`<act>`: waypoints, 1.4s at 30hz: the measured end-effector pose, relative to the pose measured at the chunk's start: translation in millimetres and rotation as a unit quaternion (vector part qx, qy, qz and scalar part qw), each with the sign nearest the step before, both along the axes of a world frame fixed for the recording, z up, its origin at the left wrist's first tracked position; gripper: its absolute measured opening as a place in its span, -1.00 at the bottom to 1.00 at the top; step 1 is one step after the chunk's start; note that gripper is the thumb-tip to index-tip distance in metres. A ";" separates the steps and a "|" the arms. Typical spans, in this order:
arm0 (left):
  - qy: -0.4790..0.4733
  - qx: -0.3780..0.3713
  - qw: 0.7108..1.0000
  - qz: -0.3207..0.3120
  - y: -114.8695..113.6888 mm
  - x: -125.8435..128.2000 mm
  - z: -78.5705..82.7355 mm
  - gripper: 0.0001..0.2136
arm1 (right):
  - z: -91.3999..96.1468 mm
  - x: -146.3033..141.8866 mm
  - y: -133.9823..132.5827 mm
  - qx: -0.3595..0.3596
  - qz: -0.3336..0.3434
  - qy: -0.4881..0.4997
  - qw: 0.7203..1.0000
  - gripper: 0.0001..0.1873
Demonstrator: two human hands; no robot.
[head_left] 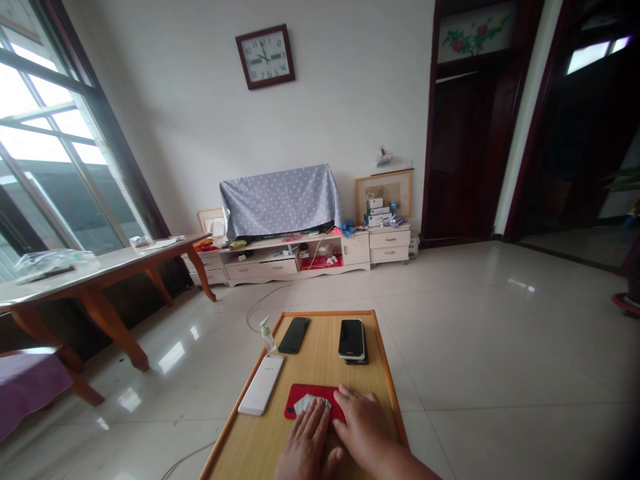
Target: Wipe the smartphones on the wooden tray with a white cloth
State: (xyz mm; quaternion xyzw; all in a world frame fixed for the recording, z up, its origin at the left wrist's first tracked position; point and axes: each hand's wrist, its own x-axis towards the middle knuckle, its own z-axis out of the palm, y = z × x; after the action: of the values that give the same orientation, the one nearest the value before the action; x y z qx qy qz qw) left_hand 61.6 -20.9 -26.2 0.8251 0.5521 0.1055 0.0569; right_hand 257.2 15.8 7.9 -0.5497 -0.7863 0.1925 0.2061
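A red smartphone (295,390) lies back up on the small wooden table (260,453), near its front. On its back is a crumpled grey-white cloth (303,403). My left hand (306,440) presses this cloth down, its fingers close together and the thumb out to the side. My right hand (363,421) grips the phone's right end, with fingers on the far edge and thumb on the near one. A white smartphone (262,385) lies face down at the left. Further back are a black smartphone (294,335) and a small stack of phones (352,339).
A clear pump bottle (268,337) stands at the table's left edge. Beyond the tiled floor (475,333) is a low white cabinet (265,269) under a cloth-covered shape (283,200). A long wooden table (100,273) stands left, by the window.
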 end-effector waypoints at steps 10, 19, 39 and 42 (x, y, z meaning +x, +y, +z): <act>0.039 0.077 0.970 0.226 5.0 -0.4 -22.3 -0.29 | -2.2 -0.5 1.4 0.003 0.002 0.000 1.000 -0.44; 0.069 0.139 0.982 0.105 2.5 -7.5 -28.8 -0.41 | -10.5 0.2 4.1 0.000 0.003 0.002 1.000 -0.42; 0.052 0.095 0.968 0.226 -2.7 1.8 -6.9 -0.33 | -7.2 -1.3 3.7 -0.006 0.007 -0.011 1.000 -0.42; 0.044 0.099 0.990 0.089 -4.5 -1.8 -6.2 -0.39 | -4.5 -1.8 2.8 -0.003 0.006 -0.010 1.000 -0.43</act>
State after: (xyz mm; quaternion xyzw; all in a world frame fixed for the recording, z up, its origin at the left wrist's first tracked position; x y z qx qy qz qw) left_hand 59.8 -25.4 -32.4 0.7779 0.6125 0.1275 -0.0593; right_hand 255.4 18.6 3.5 -0.5471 -0.7914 0.1904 0.1952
